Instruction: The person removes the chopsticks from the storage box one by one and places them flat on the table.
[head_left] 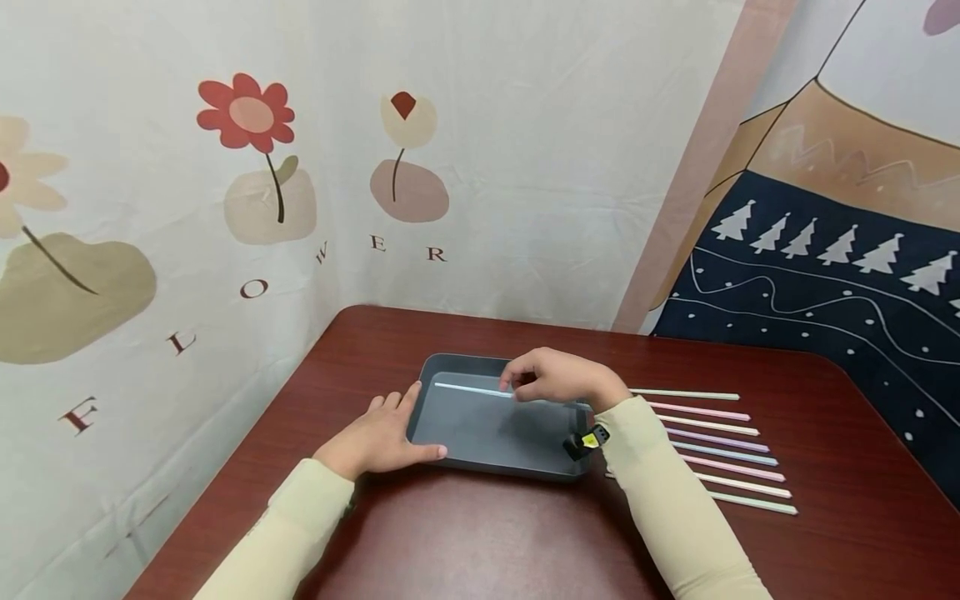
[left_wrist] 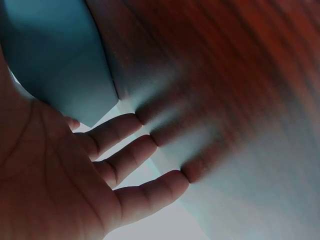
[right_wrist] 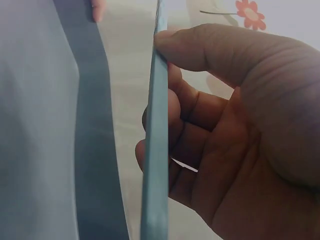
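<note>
In the head view a grey rectangular tray [head_left: 472, 437] lies on the table. My left hand [head_left: 382, 435] rests at its left side, fingers spread along the rim and the thumb over the near left corner. The left wrist view shows that palm [left_wrist: 55, 160] with fingers extended beside the tray's wall [left_wrist: 65, 60]. Over the far part of the tray, my right hand [head_left: 566, 377] pinches a thin, straight, pale blue stick [head_left: 468, 388] between thumb and fingers. Seen from the right wrist, the stick [right_wrist: 156, 165] has flat sides and runs alongside the tray's rim.
Several pastel sticks [head_left: 753, 502] lie in a row to the right of the tray, partly hidden by my right forearm. The table [head_left: 525, 542] is reddish-brown wood. Printed curtains [head_left: 525, 167] hang along its far and left edges.
</note>
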